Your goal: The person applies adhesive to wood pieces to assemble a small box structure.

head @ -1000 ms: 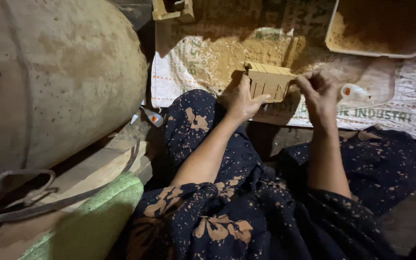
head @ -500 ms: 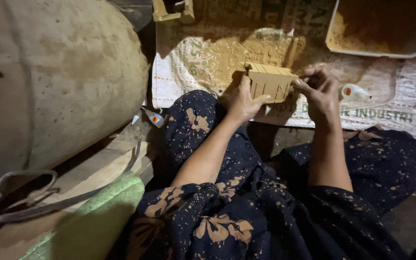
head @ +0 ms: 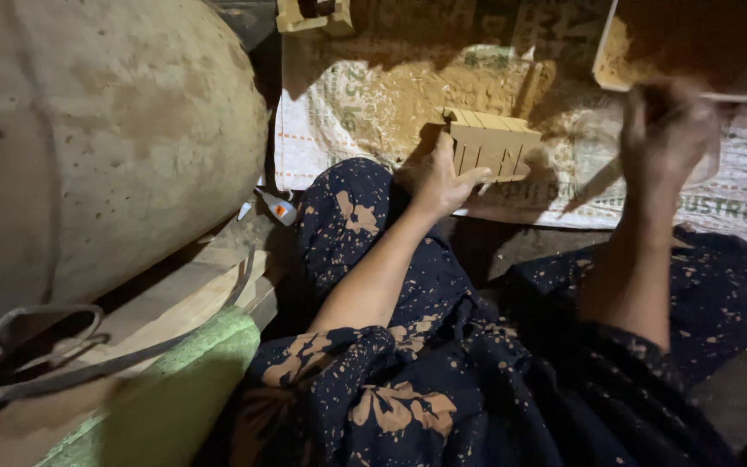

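Wooden slatted block [head: 490, 147] rests on a sawdust-strewn woven sack [head: 347, 104], gripped at its near corner by the left hand [head: 443, 182]. The right hand [head: 667, 130], blurred, hangs near a plastic tub [head: 693, 52]; its grip cannot be told.

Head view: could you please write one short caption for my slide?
Seated person's left hand steadies a slotted wooden block on a dusty woven sack, while the right hand is raised near a tray of powder.

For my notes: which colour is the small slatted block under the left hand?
Light tan wooden block, head view.
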